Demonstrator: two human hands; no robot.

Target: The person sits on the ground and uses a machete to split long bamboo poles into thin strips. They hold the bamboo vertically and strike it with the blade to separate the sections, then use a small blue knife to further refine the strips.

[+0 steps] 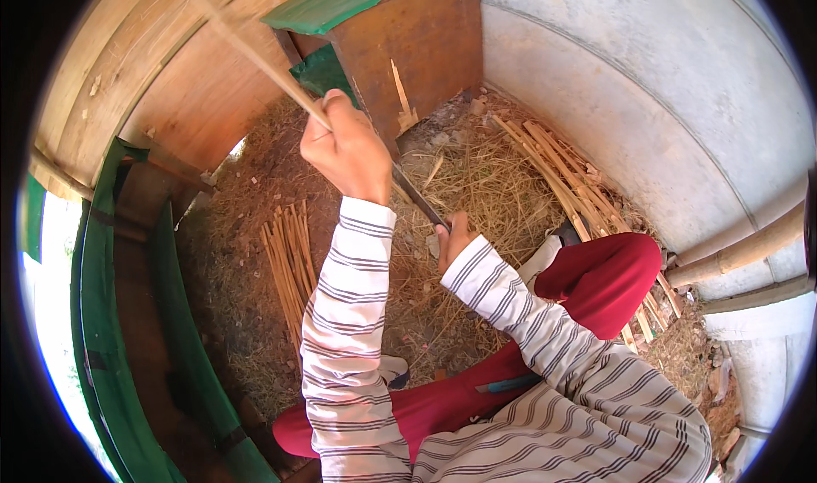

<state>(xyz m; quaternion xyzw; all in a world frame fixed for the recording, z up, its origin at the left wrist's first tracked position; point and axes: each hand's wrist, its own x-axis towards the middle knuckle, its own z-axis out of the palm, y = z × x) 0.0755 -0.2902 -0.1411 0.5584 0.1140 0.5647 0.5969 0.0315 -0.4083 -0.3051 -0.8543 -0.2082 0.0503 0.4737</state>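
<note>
My left hand [349,153] is raised in front of me, its fingers closed around a long, thin bamboo strip [277,76]. The strip slants away to the upper left, where its far part blurs. Lower down and to the right, my right hand [457,240] is closed on a dark, narrow knife [417,196]. Its blade points up toward my left wrist, and a pale length of the strip runs beside it. Whether blade and strip touch cannot be made out. My right fingers partly hide the knife's handle.
Cut bamboo strips [291,257] lie bundled on the straw-strewn ground to the left, with longer strips [566,185] at the right. A brown wooden box [417,49] with a green cover stands ahead. Grey wall panels [613,83] rise at right, a green-edged wooden trough [183,313] at left.
</note>
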